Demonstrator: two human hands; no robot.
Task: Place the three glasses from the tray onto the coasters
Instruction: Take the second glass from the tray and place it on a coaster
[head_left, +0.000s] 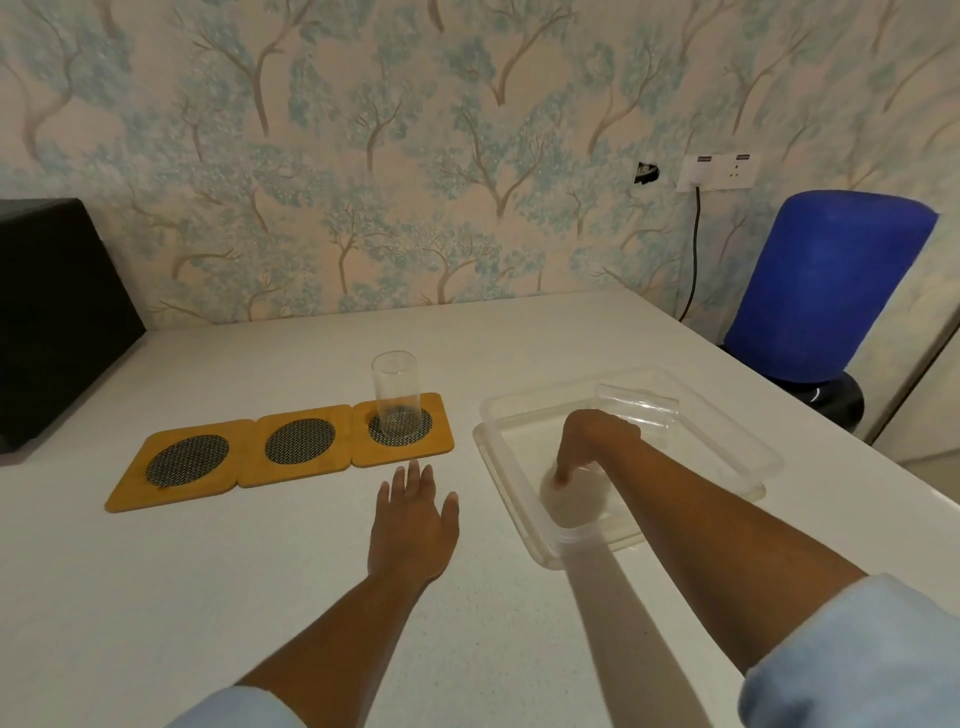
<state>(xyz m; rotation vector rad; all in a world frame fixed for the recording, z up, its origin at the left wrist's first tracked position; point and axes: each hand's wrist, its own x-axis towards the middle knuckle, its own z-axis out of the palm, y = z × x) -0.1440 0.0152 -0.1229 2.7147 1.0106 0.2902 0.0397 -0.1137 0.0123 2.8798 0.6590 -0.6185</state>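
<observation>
In the tray, right hand grips a glass; left hand flat nearby.

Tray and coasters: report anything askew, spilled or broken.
No spill or breakage shows. The glass stands upright on the rightmost coaster; the other two coasters are bare. In the clear tray one glass lies on its side, and the right hand reaches into another.

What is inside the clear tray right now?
The right hand reaches into the clear tray, fingers on a glass lying near its front corner. Another clear glass seems to lie at the far side, but the hand and transparent plastic make that hard to confirm.
</observation>
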